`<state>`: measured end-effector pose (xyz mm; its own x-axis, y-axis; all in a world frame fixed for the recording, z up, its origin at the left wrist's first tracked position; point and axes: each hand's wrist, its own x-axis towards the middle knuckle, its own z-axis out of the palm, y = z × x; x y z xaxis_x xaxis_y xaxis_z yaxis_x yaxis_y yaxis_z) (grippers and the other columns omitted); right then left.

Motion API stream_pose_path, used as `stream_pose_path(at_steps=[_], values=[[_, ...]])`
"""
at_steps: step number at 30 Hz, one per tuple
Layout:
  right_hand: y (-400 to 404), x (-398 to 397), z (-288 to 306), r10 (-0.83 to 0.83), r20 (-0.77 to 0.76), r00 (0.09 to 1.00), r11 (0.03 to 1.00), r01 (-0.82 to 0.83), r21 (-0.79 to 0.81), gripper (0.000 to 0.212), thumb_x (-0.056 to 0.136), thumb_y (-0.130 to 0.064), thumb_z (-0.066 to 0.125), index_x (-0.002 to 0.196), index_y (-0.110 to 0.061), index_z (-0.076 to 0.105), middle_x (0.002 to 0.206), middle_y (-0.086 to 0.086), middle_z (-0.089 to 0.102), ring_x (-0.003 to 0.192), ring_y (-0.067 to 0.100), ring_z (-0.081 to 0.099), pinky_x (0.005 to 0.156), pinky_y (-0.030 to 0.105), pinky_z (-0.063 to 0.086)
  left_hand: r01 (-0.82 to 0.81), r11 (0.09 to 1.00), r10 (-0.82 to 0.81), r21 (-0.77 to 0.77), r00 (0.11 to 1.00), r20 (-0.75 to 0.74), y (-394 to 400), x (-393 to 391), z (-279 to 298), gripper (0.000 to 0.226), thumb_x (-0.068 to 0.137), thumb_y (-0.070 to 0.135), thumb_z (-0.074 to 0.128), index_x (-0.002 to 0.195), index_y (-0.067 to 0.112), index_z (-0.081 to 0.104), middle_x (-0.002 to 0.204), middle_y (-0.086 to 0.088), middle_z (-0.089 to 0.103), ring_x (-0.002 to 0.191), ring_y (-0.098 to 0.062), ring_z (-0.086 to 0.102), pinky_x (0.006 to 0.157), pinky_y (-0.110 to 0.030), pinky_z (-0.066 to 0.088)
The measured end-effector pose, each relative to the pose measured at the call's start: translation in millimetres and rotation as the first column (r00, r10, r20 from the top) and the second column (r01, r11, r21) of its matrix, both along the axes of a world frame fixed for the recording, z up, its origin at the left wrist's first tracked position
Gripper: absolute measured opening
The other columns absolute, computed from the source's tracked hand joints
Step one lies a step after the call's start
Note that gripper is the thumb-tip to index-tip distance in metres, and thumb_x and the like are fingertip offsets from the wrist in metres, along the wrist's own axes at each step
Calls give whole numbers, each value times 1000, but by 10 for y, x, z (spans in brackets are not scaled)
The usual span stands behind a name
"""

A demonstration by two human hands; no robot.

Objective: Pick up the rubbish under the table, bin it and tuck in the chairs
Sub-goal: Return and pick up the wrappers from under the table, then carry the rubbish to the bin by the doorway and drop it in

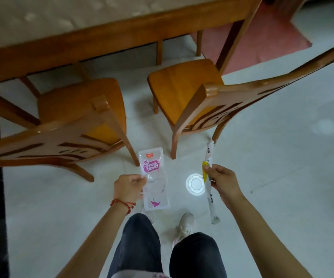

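Standing on pale glossy tile [282,177] before wooden table [122,31], left hand [129,187] pinching clear wrapper [155,181] upright, right hand [225,182] gripping long white sleeve [210,189], pointing tableward.

floor [282,177]: pale glossy tile | on it: two wooden chairs [78,121] [184,91], table [122,31], red mat [262,39]
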<state>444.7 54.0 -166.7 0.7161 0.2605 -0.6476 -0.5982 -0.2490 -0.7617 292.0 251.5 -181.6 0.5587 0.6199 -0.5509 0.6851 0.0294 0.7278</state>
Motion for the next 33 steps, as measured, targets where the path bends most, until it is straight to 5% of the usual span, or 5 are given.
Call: stream_pose_path(at_steps=[15,20,25,29,33], values=[[238,-274,507,216,2,976,976,-216,38,15,81,-11,66,67,-7,65,63,8,54,57,18,53,50,19,49,-329,944,328,8,944,20,-252,-677,542,16,80,21,65,64,20,65,70,-2,67,61,-17,64,43,-15,50],[226,-419,591,410,18,912,909,-410,70,10,81,-9,65,72,-5,66,61,4,53,60,16,52,53,20,48,-527,850,527,-10,850,-19,-624,-960,514,24,81,21,63,57,17,65,61,-2,67,58,-14,65,45,-19,52],[263,-647,639,599,27,800,798,-600,60,7,81,-9,65,75,-6,67,65,8,52,61,17,51,58,22,47,-636,769,632,-67,772,-70,-967,-1406,502,32,87,10,53,55,16,55,55,0,59,67,-28,59,72,-34,54],[379,-954,658,714,17,700,698,-713,70,7,81,-12,66,75,-9,68,63,5,58,59,15,54,57,21,49,-824,562,826,-73,563,4,-1265,-1809,635,19,82,12,63,63,10,63,77,-13,66,72,-30,64,70,-39,56],[537,-1393,669,824,27,566,562,-822,89,13,80,-12,66,67,-12,67,57,1,56,55,13,53,53,18,49,-887,462,887,20,462,20,-1496,-2284,752,23,83,15,62,63,5,66,72,-17,68,64,-28,65,68,-39,58]])
